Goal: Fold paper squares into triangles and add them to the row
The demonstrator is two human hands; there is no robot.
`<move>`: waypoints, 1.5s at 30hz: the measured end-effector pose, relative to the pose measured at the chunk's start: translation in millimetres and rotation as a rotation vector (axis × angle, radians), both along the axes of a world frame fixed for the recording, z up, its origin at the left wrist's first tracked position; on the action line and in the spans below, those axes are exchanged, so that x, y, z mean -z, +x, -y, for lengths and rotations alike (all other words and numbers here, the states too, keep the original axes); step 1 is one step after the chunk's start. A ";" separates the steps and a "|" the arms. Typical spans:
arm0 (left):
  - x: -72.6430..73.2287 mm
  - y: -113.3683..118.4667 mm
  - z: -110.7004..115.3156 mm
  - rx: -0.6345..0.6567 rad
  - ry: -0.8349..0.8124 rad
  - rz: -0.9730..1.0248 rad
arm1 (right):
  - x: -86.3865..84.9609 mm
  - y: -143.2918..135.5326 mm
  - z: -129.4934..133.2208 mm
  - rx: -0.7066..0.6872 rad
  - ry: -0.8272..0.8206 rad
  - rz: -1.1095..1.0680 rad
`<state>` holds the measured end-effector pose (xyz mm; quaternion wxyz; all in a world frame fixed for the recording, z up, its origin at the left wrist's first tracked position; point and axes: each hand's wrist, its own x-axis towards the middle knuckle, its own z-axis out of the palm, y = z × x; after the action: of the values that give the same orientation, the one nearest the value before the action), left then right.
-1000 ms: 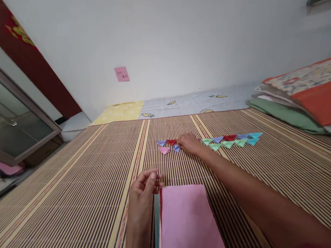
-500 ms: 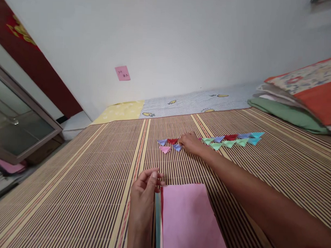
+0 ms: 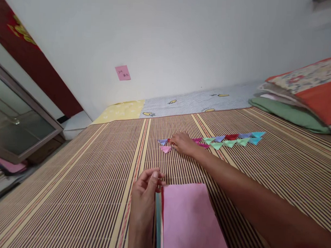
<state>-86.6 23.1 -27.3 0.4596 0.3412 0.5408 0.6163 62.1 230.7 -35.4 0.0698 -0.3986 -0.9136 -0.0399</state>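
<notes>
My right hand [image 3: 182, 143] reaches over the left part of two rows of small folded paper triangles, its fingers bent together and pointing down. It covers several of them; whether it grips one is hidden. A light blue triangle [image 3: 162, 142] and a pink triangle [image 3: 166, 149] lie just left of its fingertips. Farther right the rows continue with a green triangle [image 3: 229, 143], a red triangle [image 3: 231, 137] and a cyan triangle [image 3: 254, 141]. My left hand [image 3: 145, 195] rests by the upper left corner of a stack of pink paper [image 3: 191, 215], loosely curled, fingers apart, holding nothing.
Everything lies on a striped bamboo mat [image 3: 93, 179]. Folded bedding [image 3: 296, 114] is piled at the right. A patterned cloth [image 3: 179, 102] runs along the white wall, which carries a pink note [image 3: 123, 72]. A glass-fronted cabinet [image 3: 19, 115] stands at the left.
My right hand has shifted left along the rows, covering the blue triangle in the lower row and most of the red one. Magenta triangles now show behind it. My left hand stays put.
</notes>
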 end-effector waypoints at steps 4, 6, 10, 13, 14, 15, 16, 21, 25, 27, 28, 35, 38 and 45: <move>-2.2 0.3 1.4 -0.024 -0.005 0.004 | 7.9 -17.4 -5.2 -0.064 -0.027 0.037; -1.8 0.3 1.2 -0.016 -0.002 0.020 | 11.3 -22.6 -7.9 -0.066 -0.024 0.064; -0.1 -0.1 -0.3 0.001 -0.002 0.033 | 13.1 -26.2 -10.2 -0.052 0.006 0.103; 0.2 -0.5 -1.2 -0.004 0.003 0.033 | 11.3 -24.0 -10.3 -0.037 0.031 0.114; 0.2 -0.5 -1.4 -0.002 0.004 0.032 | 10.7 -22.8 -10.3 -0.031 0.038 0.114; 0.2 -0.5 -1.4 0.000 0.004 0.031 | 10.3 -21.6 -10.5 -0.024 0.045 0.112; 0.3 -0.3 -1.3 0.001 0.005 0.031 | 10.2 -20.6 -10.8 -0.017 0.050 0.109; 2.0 0.6 -0.5 0.006 0.005 0.035 | 13.3 -19.6 -11.3 -0.015 0.061 0.047; 1.5 -0.7 -0.7 0.005 0.001 0.016 | 16.0 -17.5 1.8 -0.044 0.085 -0.078; 0.3 -1.6 -1.1 -0.003 -0.004 0.000 | 17.5 -7.9 13.0 -0.034 0.100 -0.149; -0.3 -1.9 -1.2 -0.008 -0.005 -0.003 | 18.6 0.8 18.3 -0.020 0.101 -0.182; 2.5 1.3 -1.8 0.020 -0.016 0.000 | 34.5 117.5 22.5 0.383 0.116 -0.366; 2.9 2.5 -2.3 0.020 -0.028 -0.012 | 40.6 156.3 11.9 0.520 0.099 -0.405; 0.7 -2.9 -2.9 -0.062 -0.061 -0.026 | 28.0 197.0 0.5 0.699 0.035 -0.378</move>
<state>-89.6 26.0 -28.0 0.4434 0.3183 0.5755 0.6090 259.0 230.1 -63.4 0.2257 -0.6845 -0.6932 -0.0030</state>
